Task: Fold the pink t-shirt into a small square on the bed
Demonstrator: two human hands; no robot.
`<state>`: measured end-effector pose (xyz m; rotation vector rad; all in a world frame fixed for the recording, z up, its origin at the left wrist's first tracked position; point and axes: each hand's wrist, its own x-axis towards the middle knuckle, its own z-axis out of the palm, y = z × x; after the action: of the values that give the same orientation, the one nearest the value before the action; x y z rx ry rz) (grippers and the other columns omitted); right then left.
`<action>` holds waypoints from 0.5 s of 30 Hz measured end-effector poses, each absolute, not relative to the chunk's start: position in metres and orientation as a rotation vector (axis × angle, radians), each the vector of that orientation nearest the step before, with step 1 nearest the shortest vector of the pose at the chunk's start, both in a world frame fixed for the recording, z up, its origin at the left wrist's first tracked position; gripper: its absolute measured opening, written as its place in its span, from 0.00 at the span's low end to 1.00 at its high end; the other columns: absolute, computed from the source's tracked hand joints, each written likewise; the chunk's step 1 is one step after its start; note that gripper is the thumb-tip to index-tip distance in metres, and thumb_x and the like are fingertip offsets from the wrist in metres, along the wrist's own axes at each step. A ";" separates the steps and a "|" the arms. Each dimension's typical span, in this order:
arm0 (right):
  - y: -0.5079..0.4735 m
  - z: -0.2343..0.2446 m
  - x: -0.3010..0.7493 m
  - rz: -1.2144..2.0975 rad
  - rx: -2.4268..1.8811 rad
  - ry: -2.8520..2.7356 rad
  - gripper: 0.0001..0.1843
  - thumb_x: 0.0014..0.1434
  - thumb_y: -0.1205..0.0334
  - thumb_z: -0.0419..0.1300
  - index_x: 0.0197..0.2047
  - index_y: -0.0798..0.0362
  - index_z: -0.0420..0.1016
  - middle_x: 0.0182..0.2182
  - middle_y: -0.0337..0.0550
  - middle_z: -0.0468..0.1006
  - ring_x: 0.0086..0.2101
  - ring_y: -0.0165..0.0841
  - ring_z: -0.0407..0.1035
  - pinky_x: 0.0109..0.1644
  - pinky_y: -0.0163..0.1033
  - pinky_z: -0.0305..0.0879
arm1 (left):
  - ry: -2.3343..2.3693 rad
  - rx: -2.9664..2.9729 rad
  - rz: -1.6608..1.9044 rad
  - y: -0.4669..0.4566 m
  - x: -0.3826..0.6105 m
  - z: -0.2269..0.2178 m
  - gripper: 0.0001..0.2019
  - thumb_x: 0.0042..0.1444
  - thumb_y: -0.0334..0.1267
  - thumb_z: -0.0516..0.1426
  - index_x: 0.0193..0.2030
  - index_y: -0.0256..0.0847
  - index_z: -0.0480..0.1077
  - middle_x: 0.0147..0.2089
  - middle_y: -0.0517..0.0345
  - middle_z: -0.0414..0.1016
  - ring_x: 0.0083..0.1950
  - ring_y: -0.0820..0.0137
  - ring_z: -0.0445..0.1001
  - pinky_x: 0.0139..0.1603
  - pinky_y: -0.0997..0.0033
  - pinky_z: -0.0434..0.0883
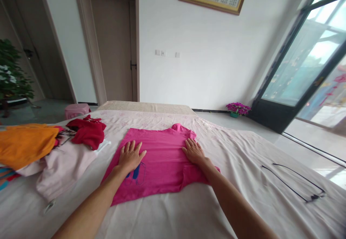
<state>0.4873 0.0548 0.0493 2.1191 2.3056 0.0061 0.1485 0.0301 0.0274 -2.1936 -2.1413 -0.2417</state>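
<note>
**Pink shirt [162, 152] lay spread over a pale cloth [238, 185]**

The pink shirt, thin and softly creased, sat at the centre of the frame in a lopsided rectangle, with a blue print [136, 171] near its lower left and a bunched fold along its top right edge. The left hand [130, 156] rested palm down on its left part, fingers spread and gripping nothing; the right hand [194, 151] lay just as flat near its right edge, fingers extended. The pale cloth beneath was matt, rippled into long wrinkles at the right and patterned with faint pink motifs towards the top.

The shirt's lower edge stopped well short of the bottom of the frame. A broad stretch of wrinkled cloth separated its right side from the glasses [313, 197], thin and dark-armed, at the lower right. On the left the gap was narrower, ending at heaped clothes: a smooth orange garment [29, 143], a crumpled red garment [88, 131] and a limp pale pink garment [67, 167].

There were two hands, one pink shirt and one pair of glasses. Beyond stood one pink stool [77, 111] at the left, one pot of purple flowers [238, 108] at the right, and three square wall plates [163, 53] at upper centre.
</note>
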 end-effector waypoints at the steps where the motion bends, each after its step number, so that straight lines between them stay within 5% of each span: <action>1: 0.055 0.049 0.488 0.010 2.129 2.296 0.37 0.70 0.43 0.36 0.74 0.57 0.47 0.73 0.48 0.43 0.71 0.39 0.34 0.71 0.50 0.30 | -2.153 -2.170 -0.230 0.031 0.146 0.027 0.34 0.64 0.60 0.42 0.72 0.46 0.55 0.74 0.42 0.53 0.74 0.48 0.50 0.69 0.47 0.48; 4: 0.057 0.054 0.486 0.010 2.136 2.299 0.36 0.69 0.44 0.39 0.72 0.57 0.51 0.72 0.52 0.47 0.70 0.42 0.38 0.70 0.52 0.31 | -2.172 -2.137 -0.197 0.032 0.145 0.031 0.34 0.64 0.59 0.43 0.72 0.44 0.55 0.73 0.40 0.53 0.73 0.48 0.51 0.69 0.46 0.49; 9: 0.074 0.079 0.491 -0.074 2.249 2.305 0.25 0.69 0.52 0.42 0.51 0.52 0.77 0.51 0.53 0.77 0.52 0.42 0.70 0.58 0.47 0.57 | -2.192 -2.144 -0.178 0.040 0.155 0.052 0.27 0.62 0.51 0.49 0.62 0.36 0.67 0.63 0.34 0.68 0.65 0.47 0.66 0.61 0.48 0.62; 12: 0.094 0.089 0.498 -0.043 2.371 2.243 0.25 0.69 0.62 0.39 0.48 0.55 0.77 0.45 0.55 0.79 0.45 0.41 0.74 0.48 0.43 0.63 | -2.175 -2.169 -0.211 0.057 0.159 0.065 0.20 0.64 0.43 0.47 0.51 0.32 0.72 0.49 0.36 0.77 0.53 0.54 0.75 0.53 0.55 0.67; 15: 0.114 0.090 0.494 -0.009 2.396 2.274 0.25 0.67 0.66 0.40 0.54 0.54 0.75 0.51 0.56 0.76 0.49 0.42 0.71 0.49 0.43 0.63 | -2.125 -2.198 -0.280 0.074 0.163 0.065 0.20 0.66 0.40 0.43 0.49 0.34 0.72 0.50 0.41 0.77 0.52 0.60 0.75 0.53 0.62 0.67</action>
<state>0.4937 0.1139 0.0900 2.3964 2.2738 -0.0089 0.1631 0.0744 0.0647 -2.1985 -2.1252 -0.2797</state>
